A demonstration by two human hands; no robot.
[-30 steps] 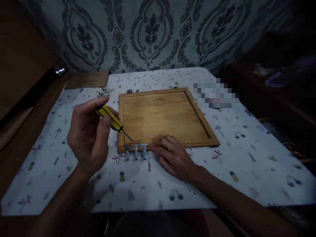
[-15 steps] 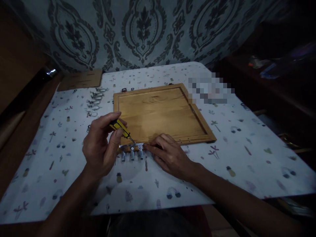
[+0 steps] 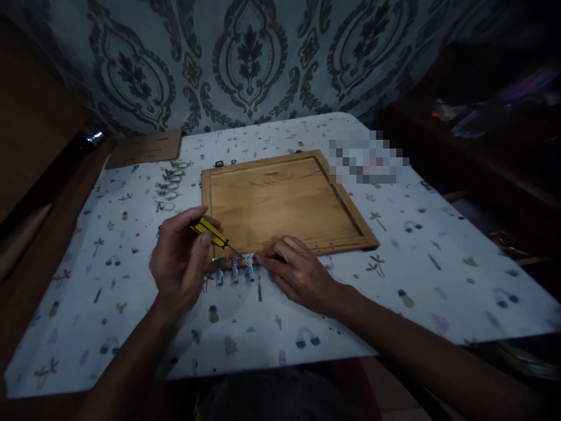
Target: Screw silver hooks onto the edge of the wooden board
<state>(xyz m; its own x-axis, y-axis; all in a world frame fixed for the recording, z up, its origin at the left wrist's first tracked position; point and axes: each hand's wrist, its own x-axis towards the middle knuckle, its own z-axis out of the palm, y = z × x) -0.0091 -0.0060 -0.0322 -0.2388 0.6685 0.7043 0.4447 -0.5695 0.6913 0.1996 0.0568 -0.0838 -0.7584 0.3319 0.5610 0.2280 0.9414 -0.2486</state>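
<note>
My left hand [image 3: 182,254] is closed around the yellow and black handle of a screwdriver [image 3: 211,233]. The screwdriver slants down to the right, its tip at a silver metal hook strip [image 3: 235,262] with three prongs that point toward me. This strip lies along the near edge of a framed wooden panel [image 3: 280,199], by its left corner. My right hand [image 3: 298,269] has its fingers bent and pinched at the strip's right end; the fingertips partly cover that end.
Several small metal rings or hooks [image 3: 170,186] lie in a row left of the panel. A piece of brown cardboard [image 3: 144,147] sits at the back left. The table has a white printed cover [image 3: 263,345]; a pixelated patch blurs something at the back right.
The screwdriver has tilted a little flatter, its tip shifting slightly right along the strip. My right hand stays at the strip's end. The whole view has shifted slightly.
</note>
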